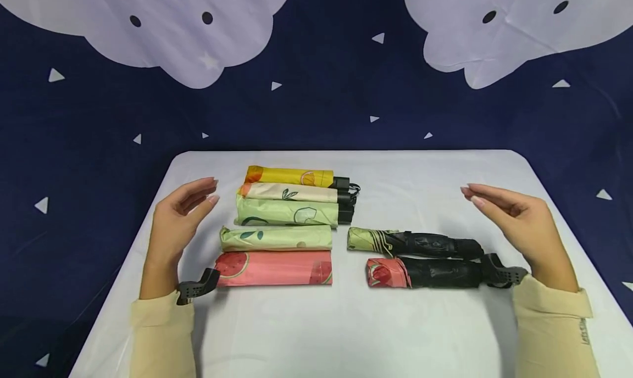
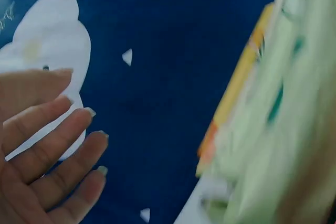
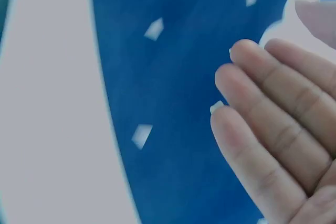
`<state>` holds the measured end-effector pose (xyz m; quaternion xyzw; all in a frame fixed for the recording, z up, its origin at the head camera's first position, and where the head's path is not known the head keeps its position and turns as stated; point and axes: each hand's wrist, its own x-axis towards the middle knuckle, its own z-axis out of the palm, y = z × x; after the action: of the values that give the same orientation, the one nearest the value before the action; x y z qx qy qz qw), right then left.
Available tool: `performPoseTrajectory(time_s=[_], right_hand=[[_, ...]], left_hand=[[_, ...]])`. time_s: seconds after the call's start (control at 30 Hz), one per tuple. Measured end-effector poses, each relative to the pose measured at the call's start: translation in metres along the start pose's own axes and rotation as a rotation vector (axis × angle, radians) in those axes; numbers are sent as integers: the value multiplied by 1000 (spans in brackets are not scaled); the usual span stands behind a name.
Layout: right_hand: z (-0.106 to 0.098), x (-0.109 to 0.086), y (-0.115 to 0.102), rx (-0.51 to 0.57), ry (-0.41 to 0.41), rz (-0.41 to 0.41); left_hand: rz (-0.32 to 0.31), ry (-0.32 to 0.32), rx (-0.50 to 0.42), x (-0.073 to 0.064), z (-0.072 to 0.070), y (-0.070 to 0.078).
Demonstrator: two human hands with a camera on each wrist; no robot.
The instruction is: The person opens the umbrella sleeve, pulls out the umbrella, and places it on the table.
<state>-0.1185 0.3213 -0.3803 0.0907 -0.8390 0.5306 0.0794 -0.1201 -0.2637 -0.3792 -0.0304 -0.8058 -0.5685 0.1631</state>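
Observation:
My left hand is held up at the left of the table, its fingers slightly bent and holding nothing. Nearest to it lie a pink watermelon-print sleeve and a pale green sleeve. Above these, three folding umbrellas in sleeves lie side by side with black handles showing: a yellow one, a cream one and a light green one. My right hand, also holding nothing, hovers near two bare folded umbrellas, one black and green, one black and red. Relaxed fingers show in both wrist views.
A white table carries everything. Behind it hangs a dark blue cloth with white clouds and small triangles. A black wrist-camera mount on the left overlaps the pink sleeve's end; the right mount overlaps the black and red umbrella's end.

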Motion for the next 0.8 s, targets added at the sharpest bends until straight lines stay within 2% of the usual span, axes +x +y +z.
performPoseTrajectory(time_s=[0.13, 0.23, 0.33, 0.43, 0.53, 0.6, 0.67, 0.73, 0.8], right_hand=[[33, 17, -33, 126, 1, -80], [66, 28, -46, 141, -30, -82], [104, 38, -54, 77, -57, -82], [139, 44, -60, -36, -82, -100], [166, 48, -60, -137, -106, -118], [178, 49, -55, -221, -111, -101], [187, 49, -48, -296, -115, -74], [191, 49, -39, -335, -131, -41], [194, 49, -33, -349, -155, -16]], left_hand=[[66, 17, 11, 1, 22, 6], [92, -9, 67, 1, 36, 5], [73, -35, 76, -1, 48, 2], [70, -79, 79, -2, 59, -1], [101, -99, 152, -2, 68, -4], [117, -63, 216, -2, 71, -8], [108, 11, 266, 0, 70, -14], [74, 93, 301, 2, 65, -22], [15, 143, 317, 3, 59, -30]])
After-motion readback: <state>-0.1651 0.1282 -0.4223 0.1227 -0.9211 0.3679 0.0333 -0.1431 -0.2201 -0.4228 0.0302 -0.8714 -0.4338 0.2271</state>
